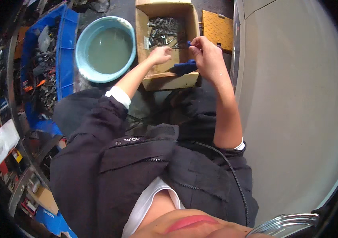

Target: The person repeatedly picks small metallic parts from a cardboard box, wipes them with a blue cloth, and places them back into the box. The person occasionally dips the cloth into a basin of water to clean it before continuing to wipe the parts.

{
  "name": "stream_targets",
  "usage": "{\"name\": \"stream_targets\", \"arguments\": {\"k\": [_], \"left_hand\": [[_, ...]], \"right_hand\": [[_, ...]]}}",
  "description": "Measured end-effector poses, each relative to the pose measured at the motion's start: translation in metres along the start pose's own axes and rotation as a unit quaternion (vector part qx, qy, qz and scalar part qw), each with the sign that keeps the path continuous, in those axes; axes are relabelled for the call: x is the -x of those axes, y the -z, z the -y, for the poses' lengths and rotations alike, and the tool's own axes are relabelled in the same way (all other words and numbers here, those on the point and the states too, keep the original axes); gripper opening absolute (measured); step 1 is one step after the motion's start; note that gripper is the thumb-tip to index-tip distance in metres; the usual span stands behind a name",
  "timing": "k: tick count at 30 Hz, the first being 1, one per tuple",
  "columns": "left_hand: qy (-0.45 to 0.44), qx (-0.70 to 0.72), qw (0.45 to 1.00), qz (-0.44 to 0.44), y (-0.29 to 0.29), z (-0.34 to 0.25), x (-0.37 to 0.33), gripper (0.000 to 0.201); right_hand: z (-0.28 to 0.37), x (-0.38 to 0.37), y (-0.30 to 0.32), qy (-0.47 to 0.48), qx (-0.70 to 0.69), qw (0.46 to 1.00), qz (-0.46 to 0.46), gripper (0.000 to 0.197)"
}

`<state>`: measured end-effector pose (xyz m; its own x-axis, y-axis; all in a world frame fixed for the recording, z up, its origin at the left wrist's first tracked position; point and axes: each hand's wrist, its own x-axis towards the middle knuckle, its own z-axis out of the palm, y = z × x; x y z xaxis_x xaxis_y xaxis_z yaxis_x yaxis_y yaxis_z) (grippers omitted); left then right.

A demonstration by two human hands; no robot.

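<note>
An open cardboard box (195, 27) stands in front of me, with many small metal parts (163, 31), some like bolts, heaped in its far half. My left hand (161, 55) is over the box's left part, its fingers curled in; whatever they may hold is hidden. At the box's right wall, my right hand (208, 57) is closed with the fingertips pinched. A bit of blue shows at those fingertips, and a dark blue cloth (185, 68) hangs beside the hand over the box's near right corner. Whether the two blue parts are one piece is hard to tell.
Left of the box stands a light blue basin (81, 59) of murky water. Farther left is a blue crate (68, 51) full of mixed parts, beside cluttered shelving (16, 198). A yellow ribbed plate (217, 29) lies beyond the box; a large grey panel (292, 99) bounds my right side.
</note>
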<state>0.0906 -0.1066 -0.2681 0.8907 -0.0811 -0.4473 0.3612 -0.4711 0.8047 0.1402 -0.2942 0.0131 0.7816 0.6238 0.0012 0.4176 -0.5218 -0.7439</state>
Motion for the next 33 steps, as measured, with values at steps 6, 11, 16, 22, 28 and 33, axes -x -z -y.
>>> {"name": "stream_targets", "arguments": {"k": [6,11,16,22,28,33], "left_hand": [[0.085,-0.288,0.942,-0.152,-0.024,0.027,-0.060,0.033],[0.145,-0.317,0.920,-0.181,-0.042,0.054,-0.108,0.035],[0.173,-0.354,0.908,-0.140,-0.041,0.049,-0.132,0.027],[0.103,-0.370,0.907,-0.174,-0.041,0.051,-0.131,0.023],[0.116,-0.133,0.967,-0.183,-0.013,0.025,-0.090,0.034],[0.044,0.064,0.985,-0.154,0.064,-0.062,-0.010,0.041]], "right_hand": [[-0.017,0.002,-0.005,-0.051,0.096,0.987,0.114,0.014],[-0.020,0.008,-0.016,-0.012,0.125,0.984,0.128,0.012],[-0.017,0.011,-0.017,-0.005,0.130,0.985,0.112,0.014],[-0.014,0.009,-0.014,-0.004,0.115,0.986,0.121,0.013],[-0.018,-0.003,-0.013,0.005,0.121,0.989,0.080,0.015],[-0.018,-0.021,-0.011,-0.029,0.076,0.997,-0.009,0.024]]}}
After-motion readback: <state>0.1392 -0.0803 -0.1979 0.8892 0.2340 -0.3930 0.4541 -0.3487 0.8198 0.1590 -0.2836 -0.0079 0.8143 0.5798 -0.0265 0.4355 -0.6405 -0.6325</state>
